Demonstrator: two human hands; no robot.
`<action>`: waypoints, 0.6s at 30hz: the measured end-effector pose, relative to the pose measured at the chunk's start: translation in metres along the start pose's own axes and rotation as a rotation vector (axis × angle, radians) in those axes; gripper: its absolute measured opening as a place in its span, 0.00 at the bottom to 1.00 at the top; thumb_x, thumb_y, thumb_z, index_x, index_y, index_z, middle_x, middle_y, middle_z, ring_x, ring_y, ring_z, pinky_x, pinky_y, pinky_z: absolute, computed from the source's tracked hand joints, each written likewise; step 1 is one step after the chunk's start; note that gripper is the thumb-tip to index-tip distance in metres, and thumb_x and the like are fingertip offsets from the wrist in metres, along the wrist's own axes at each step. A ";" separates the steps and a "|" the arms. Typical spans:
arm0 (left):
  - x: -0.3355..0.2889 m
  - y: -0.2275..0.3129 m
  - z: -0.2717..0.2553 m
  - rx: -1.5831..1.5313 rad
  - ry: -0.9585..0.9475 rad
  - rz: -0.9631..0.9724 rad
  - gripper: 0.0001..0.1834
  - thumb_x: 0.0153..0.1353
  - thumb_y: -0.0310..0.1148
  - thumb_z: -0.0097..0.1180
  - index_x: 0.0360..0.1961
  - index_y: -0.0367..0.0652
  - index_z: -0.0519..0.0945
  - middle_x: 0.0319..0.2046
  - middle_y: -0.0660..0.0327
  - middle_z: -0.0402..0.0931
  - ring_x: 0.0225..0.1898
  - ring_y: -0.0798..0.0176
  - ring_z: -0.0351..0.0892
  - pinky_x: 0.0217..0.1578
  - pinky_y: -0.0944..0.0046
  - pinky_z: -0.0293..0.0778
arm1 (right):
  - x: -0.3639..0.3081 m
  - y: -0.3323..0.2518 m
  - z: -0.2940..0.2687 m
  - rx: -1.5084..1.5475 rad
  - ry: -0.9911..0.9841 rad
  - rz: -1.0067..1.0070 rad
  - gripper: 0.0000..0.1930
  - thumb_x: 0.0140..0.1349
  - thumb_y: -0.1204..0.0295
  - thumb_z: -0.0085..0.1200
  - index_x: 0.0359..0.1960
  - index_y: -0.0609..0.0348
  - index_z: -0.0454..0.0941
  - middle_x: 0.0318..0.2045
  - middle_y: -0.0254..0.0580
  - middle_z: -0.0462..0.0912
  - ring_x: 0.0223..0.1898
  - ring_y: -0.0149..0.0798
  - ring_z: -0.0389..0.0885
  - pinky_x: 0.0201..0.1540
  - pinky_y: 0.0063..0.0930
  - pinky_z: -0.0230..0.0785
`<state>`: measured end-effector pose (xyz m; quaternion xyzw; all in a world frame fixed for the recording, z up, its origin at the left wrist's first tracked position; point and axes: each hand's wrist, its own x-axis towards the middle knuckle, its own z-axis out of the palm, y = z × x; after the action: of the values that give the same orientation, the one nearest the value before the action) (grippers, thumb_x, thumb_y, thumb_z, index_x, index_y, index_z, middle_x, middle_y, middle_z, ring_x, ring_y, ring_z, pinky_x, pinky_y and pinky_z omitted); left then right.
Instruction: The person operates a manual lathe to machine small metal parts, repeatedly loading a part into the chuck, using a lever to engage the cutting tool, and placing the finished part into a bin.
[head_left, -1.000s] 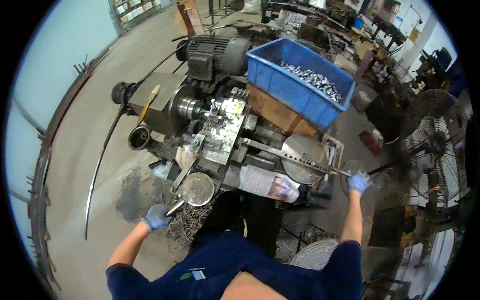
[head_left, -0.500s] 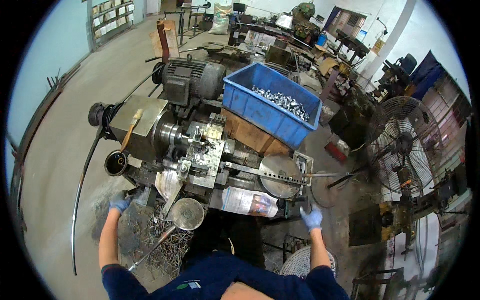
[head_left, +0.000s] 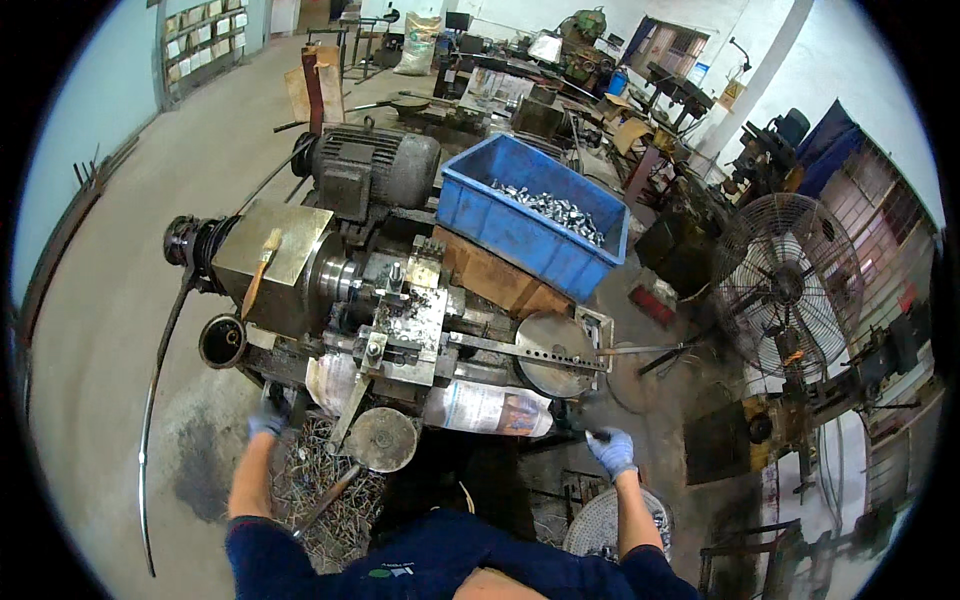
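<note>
A small lathe-like machine [head_left: 408, 318] with a metal spindle and tool slide stands in front of me, metal chips on its slide. My left hand [head_left: 267, 420], in a grey-blue glove, is closed round a dark handle [head_left: 272, 396] at the machine's near left corner; its fingertips are partly hidden. By the near right end is my right hand [head_left: 613, 455], gloved too, its fingers apart and reaching toward a blurred dark crank [head_left: 596, 408]. I see nothing held in it. A printed sheet [head_left: 492, 409] covers the machine's front between the hands.
A blue bin [head_left: 530, 230] of small shiny metal parts stands behind the slide, beside the motor [head_left: 375, 170]. A brush [head_left: 262, 275] lies on the headstock above a dark cup [head_left: 222, 341]. Round plates, a perforated basket [head_left: 600, 525], metal scrap [head_left: 325, 485] and a fan [head_left: 788, 285] surround me.
My left hand has moved right and slightly down, in toward the machine. The right hand has dropped and shifted slightly left, with its fingers now pointing left. The whole view has shifted slightly.
</note>
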<state>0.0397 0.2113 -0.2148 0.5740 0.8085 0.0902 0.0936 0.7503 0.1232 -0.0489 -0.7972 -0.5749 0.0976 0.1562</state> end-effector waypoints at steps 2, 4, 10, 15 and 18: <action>0.004 0.032 -0.091 0.121 -0.395 0.006 0.26 0.54 0.52 0.48 0.44 0.44 0.78 0.41 0.46 0.77 0.45 0.42 0.75 0.45 0.51 0.71 | 0.004 -0.031 -0.027 0.160 0.035 -0.063 0.18 0.49 0.58 0.61 0.34 0.59 0.82 0.30 0.47 0.83 0.34 0.44 0.83 0.40 0.31 0.73; 0.014 -0.024 -0.047 0.183 -0.333 -0.025 0.22 0.53 0.49 0.50 0.41 0.43 0.80 0.41 0.48 0.78 0.45 0.45 0.76 0.45 0.52 0.72 | 0.039 -0.068 -0.039 0.206 0.061 -0.201 0.15 0.50 0.61 0.62 0.34 0.59 0.82 0.29 0.46 0.83 0.33 0.43 0.83 0.39 0.29 0.73; 0.002 -0.026 -0.100 0.124 -0.239 0.028 0.19 0.53 0.47 0.50 0.36 0.45 0.82 0.38 0.47 0.78 0.42 0.44 0.77 0.44 0.53 0.72 | 0.087 -0.207 -0.066 0.261 0.138 -0.610 0.15 0.48 0.63 0.63 0.33 0.60 0.81 0.28 0.47 0.82 0.29 0.43 0.81 0.33 0.31 0.72; -0.020 -0.101 -0.229 -0.049 0.254 0.046 0.19 0.57 0.46 0.49 0.42 0.46 0.79 0.37 0.49 0.78 0.41 0.45 0.77 0.42 0.52 0.72 | 0.083 -0.379 -0.051 0.248 0.140 -1.104 0.19 0.49 0.55 0.60 0.34 0.59 0.81 0.36 0.46 0.81 0.41 0.46 0.78 0.47 0.36 0.69; -0.047 -0.120 -0.305 -0.001 0.381 -0.078 0.20 0.59 0.47 0.48 0.42 0.43 0.79 0.39 0.49 0.78 0.43 0.45 0.76 0.43 0.52 0.71 | 0.080 -0.448 -0.019 0.011 0.192 -1.328 0.22 0.49 0.50 0.56 0.34 0.57 0.82 0.45 0.52 0.76 0.52 0.51 0.70 0.58 0.44 0.57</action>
<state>-0.1319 0.1166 0.0517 0.5147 0.8331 0.1942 -0.0575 0.3857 0.3258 0.1326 -0.2787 -0.9263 -0.0876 0.2378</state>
